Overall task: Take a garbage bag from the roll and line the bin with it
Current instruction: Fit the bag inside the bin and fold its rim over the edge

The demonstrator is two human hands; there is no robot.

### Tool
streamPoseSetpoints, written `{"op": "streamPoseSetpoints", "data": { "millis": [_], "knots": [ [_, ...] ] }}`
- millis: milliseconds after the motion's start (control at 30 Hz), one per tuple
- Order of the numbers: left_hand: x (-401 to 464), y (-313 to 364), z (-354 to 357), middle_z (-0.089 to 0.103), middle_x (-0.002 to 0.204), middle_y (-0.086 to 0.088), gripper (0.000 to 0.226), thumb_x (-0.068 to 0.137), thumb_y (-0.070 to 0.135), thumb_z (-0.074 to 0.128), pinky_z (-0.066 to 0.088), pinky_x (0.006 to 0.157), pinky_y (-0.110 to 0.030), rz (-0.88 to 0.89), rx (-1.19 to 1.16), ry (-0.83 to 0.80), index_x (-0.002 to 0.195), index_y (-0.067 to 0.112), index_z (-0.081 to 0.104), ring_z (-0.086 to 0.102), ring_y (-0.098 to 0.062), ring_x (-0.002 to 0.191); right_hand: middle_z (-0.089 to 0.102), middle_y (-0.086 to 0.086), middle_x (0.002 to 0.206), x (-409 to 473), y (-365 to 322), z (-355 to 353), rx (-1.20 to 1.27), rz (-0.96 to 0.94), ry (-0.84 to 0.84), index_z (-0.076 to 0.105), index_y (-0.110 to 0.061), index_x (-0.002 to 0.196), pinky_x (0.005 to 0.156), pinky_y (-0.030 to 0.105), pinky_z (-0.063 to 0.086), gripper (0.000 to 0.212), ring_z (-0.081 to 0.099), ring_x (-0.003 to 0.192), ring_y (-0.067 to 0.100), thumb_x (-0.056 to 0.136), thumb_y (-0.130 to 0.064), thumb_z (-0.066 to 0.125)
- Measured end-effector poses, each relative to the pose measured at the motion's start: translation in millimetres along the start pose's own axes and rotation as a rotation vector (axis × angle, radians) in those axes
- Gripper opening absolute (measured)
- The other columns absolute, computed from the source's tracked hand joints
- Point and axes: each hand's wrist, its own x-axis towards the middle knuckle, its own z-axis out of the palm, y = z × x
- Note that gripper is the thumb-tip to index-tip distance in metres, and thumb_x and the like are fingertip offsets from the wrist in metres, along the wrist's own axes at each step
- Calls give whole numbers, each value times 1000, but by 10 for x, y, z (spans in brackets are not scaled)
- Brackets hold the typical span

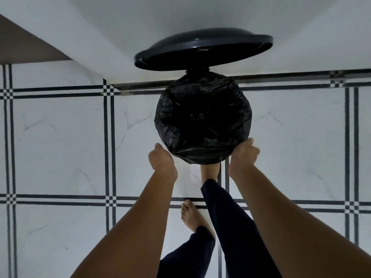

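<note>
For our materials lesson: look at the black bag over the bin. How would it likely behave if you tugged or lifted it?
The bag looks crinkled and glossy, so probably floppy, light and a bit slippery. It seems thin, so a hard tug might tear it. Both hands, left and right, grip its edge at the rim, suggesting it slips off easily.

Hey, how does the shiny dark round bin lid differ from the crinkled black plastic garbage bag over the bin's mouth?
The shiny dark round bin lid is smooth, rigid and glossy; the crinkled black plastic garbage bag is wrinkled and soft. The lid stands raised and tilted against the white wall; the bag lies stretched over the rim below. The left hand and right hand grip the bag's near edge; neither touches the lid. Both are dark and round in outline.
</note>
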Motion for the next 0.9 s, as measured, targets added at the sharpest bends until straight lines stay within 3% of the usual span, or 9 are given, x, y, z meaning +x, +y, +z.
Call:
{"op": "streamPoseSetpoints", "data": {
  "millis": [67, 133, 167, 233, 367, 533, 633, 733, 900],
  "knots": [
    [-213, 77, -44, 65, 111, -6, 35, 106, 34, 44, 47, 90, -36, 232, 162, 119, 118, 5, 59, 56, -21, 96, 57, 3, 111, -262, -64, -25, -130, -283, 100, 56, -11, 120, 91, 42, 49, 41, 56, 104, 25, 101, -42, 37],
    [-511, 220, -94, 63, 100, 1, 21, 105, 31, 48, 53, 95, -43, 536, 247, 110, 107, 13, 59, 60, -19, 96, 59, 4, 93, -568, -174, -43, -226, -667, 77, 58, -11, 99, 81, 41, 50, 30, 57, 89, 25, 95, -36, 42],
    [-690, 334, -112, 63, 99, 4, 15, 105, 28, 50, 54, 95, -42, 684, 301, 61, 105, 17, 59, 60, -16, 95, 63, 6, 93, -740, -253, -48, -297, -834, 34, 62, -9, 99, 82, 40, 50, 29, 58, 89, 26, 94, -32, 46],
    [-916, 489, -106, 62, 97, 11, 7, 103, 22, 53, 55, 93, -39, 946, 420, -53, 102, 22, 60, 60, -9, 94, 67, 9, 113, -1019, -375, -12, -441, -1069, -54, 65, -8, 119, 97, 35, 43, 33, 58, 109, 25, 96, -27, 52],
    [-1478, 850, -57, 64, 110, 8, 20, 100, 26, 52, 53, 96, -42, 1198, 488, -211, 114, 19, 65, 59, -18, 110, 66, 7, 126, -1607, -784, -47, -507, -1314, -138, 62, -9, 132, 107, 38, 45, 43, 57, 120, 25, 99, -31, 45],
    [-1988, 1275, -35, 67, 101, 3, 19, 104, 28, 52, 49, 87, -44, 1578, 531, -92, 104, 14, 67, 54, -19, 98, 65, 3, 124, -2006, -1241, -205, -523, -1594, 21, 59, -13, 137, 97, 42, 45, 43, 58, 115, 25, 104, -34, 42],
    [-2028, 1476, 80, 66, 118, -3, 28, 104, 32, 47, 44, 96, -45, 1664, 623, -20, 114, 16, 68, 56, -25, 111, 58, 7, 139, -2013, -1494, -214, -653, -1704, 157, 57, -14, 141, 105, 45, 39, 44, 51, 129, 30, 106, -33, 41],
    [-1974, 1647, 230, 54, 147, -8, 43, 107, 39, 35, 33, 108, -46, 1610, 899, -4, 136, 20, 61, 45, -29, 139, 45, 9, 156, -1916, -1680, -158, -924, -1664, 100, 47, -16, 149, 119, 52, 26, 50, 36, 146, 32, 108, -37, 28],
    [-1732, 1626, 228, 57, 147, -1, 56, 106, 45, 14, 33, 112, -48, 1523, 1263, -67, 141, 28, 55, 47, -26, 139, 50, 8, 152, -1689, -1606, -205, -1052, -1619, 6, 50, -18, 147, 119, 55, 24, 52, 38, 145, 33, 107, -39, 25]
  ]
}}
